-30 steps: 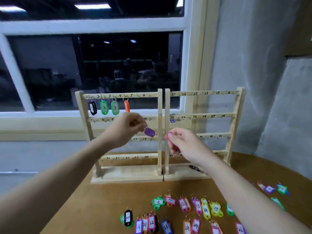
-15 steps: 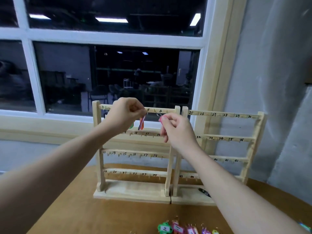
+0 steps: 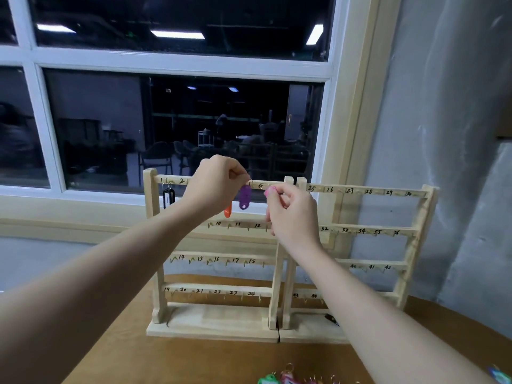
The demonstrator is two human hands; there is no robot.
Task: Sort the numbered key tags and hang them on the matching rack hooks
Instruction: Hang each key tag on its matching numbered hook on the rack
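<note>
1. Head view, nearest edge: a few loose key tags [image 3: 279, 379], green and pink with metal rings, lie on the brown table [image 3: 171, 361] at the bottom of the frame.
2. Beyond them, two wooden racks [image 3: 219, 317] stand side by side on the table, their rails marked with handwritten numbers above small hooks.
3. At the left rack's top rail, the left hand [image 3: 214, 187] pinches the ring of a purple tag [image 3: 245, 197], which hangs just left of the number 6.
4. An orange tag [image 3: 227, 210] hangs just left of the purple one, partly behind the left hand; a black tag [image 3: 168, 197] hangs under number 1.
5. The right hand [image 3: 291, 214], fingers curled, holds a pink tag [image 3: 269, 192] at the rail's right end.
6. Behind the racks is a dark window [image 3: 177, 128] in a white frame.
</note>
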